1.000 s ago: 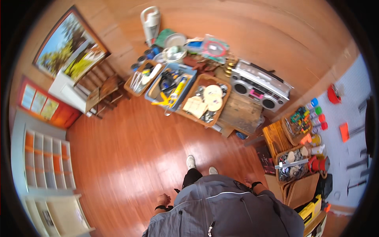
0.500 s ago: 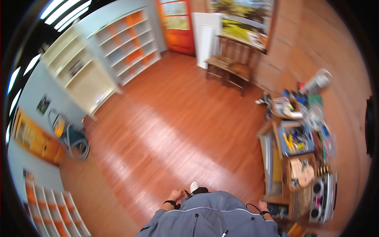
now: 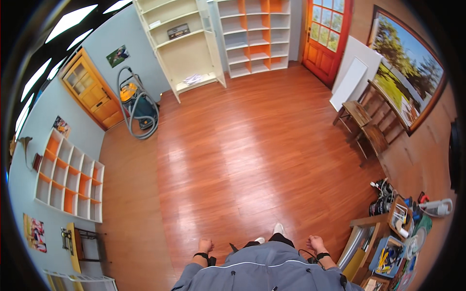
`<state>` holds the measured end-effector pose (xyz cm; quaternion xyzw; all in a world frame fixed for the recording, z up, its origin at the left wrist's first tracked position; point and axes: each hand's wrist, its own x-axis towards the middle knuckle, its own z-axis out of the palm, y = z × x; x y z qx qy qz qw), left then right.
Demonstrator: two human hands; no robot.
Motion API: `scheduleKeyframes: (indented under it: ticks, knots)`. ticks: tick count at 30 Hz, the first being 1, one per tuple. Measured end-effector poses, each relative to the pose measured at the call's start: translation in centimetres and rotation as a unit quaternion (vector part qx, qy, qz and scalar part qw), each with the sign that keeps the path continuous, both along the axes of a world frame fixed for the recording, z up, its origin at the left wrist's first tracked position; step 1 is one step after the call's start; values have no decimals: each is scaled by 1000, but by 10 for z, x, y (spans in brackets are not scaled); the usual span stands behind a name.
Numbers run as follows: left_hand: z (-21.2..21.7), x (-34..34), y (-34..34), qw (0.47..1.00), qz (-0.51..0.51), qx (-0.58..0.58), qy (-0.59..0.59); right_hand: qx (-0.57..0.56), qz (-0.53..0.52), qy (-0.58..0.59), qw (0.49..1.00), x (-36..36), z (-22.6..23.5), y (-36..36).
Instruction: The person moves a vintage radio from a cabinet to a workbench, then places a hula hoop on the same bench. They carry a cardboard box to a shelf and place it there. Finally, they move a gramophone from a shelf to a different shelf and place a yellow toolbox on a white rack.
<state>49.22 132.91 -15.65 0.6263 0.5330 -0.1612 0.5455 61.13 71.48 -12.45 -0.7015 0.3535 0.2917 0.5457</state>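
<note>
My left hand (image 3: 206, 246) hangs at my left side over the reddish wooden floor (image 3: 228, 184). Its fingers are curled in, and nothing shows in them. On the other side, my right hand (image 3: 316, 243) is also loosely closed with no object visible, a short way from the wooden workbench (image 3: 363, 222). Both wrists wear black bands. A dark cord loops beside the right wrist. Below my jacket show two white shoes (image 3: 278, 229), one ahead of the other.
To the right, the bench bears a blue bin (image 3: 388, 257) of tools. Beyond it stand a wooden seat (image 3: 361, 116) and white panels (image 3: 356, 72). A vacuum cleaner (image 3: 141, 109) stands far left, near a cream cabinet (image 3: 187, 53). White-and-orange shelves (image 3: 70, 177) line the left wall.
The view has turned left: the seat, shelves and vacuum cleaner sit further right in the picture. My left hand has swung outward, my right hand forward. A second shoe now shows.
</note>
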Motion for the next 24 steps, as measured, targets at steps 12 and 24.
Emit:
scheduleKeyframes:
  ticks: [12,24]
  knots:
    - [-34,16,-49,972,-157,72,159,-76,147,112,980,222,-30,23]
    - [98,385,-3,990,86,-3,-114,2,135,27,990,499,-46,70]
